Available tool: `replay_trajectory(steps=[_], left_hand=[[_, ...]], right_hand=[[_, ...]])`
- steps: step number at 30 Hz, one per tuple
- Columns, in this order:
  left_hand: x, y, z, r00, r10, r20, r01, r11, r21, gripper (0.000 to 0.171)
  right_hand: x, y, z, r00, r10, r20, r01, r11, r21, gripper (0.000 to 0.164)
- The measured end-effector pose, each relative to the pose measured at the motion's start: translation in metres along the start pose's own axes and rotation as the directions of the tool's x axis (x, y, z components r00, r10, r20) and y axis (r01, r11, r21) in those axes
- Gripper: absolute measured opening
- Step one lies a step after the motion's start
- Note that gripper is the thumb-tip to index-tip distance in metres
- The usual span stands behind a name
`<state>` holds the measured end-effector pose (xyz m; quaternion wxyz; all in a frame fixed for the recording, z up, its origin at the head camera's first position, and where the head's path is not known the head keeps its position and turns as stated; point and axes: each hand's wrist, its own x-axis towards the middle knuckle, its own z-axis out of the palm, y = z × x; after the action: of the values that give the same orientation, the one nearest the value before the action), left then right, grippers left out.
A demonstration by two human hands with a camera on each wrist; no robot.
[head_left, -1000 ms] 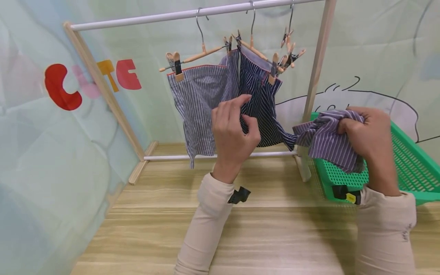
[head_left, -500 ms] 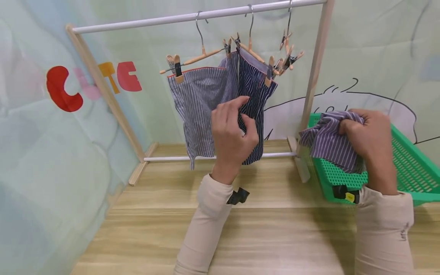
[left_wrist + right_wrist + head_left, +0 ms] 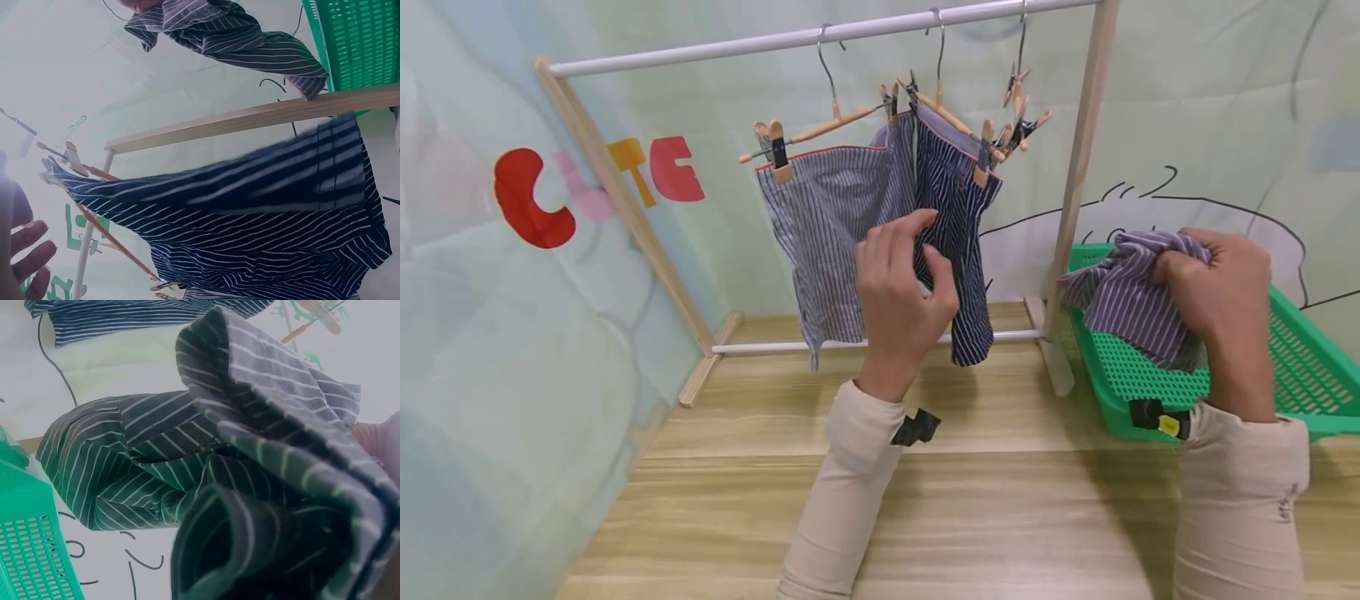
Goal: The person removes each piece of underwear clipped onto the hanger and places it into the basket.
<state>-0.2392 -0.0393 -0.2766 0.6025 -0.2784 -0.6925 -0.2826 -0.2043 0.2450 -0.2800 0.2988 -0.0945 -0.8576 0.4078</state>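
My right hand grips a bunched pair of purple pants with white stripes, above the green basket. In the right wrist view the folds of the purple pants fill the middle. My left hand is raised with fingers bent, thumb apart, and nothing in it. Behind it hang navy striped pants, clipped to a hanger. To their left, light grey-blue striped pants hang from another clip hanger. Navy pants spread across the left wrist view, beyond my left fingers.
A clip hanger without a garment hangs at the right of the rack's white rail. Wooden posts hold up the rack on the wood-grain table. The green basket stands at the right.
The navy pants' lower part, stretched right toward the purple pants a second ago, has swung back and hangs down. My right hand has shifted slightly right with the purple pants. My left hand barely moves.
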Motion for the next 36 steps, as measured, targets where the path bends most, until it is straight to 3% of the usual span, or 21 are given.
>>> replay_trajectory(steps=[8, 24, 36], left_hand=[[0.000, 0.002, 0.001, 1.000, -0.008, 0.008, 0.008, 1.000, 0.004, 0.025], [-0.001, -0.002, 0.003, 0.999, -0.033, 0.007, 0.033, 0.999, -0.008, 0.027], [0.000, -0.003, 0.002, 0.999, -0.037, -0.001, 0.037, 0.999, -0.006, 0.027]], right_hand=[[0.000, 0.001, -0.002, 1.000, 0.025, -0.018, -0.025, 1.000, -0.012, 0.013], [0.004, 0.008, -0.002, 0.995, 0.048, 0.091, -0.034, 0.988, -0.152, 0.017], [0.005, 0.012, -0.006, 0.993, 0.095, 0.068, -0.081, 0.979, -0.187, 0.019]])
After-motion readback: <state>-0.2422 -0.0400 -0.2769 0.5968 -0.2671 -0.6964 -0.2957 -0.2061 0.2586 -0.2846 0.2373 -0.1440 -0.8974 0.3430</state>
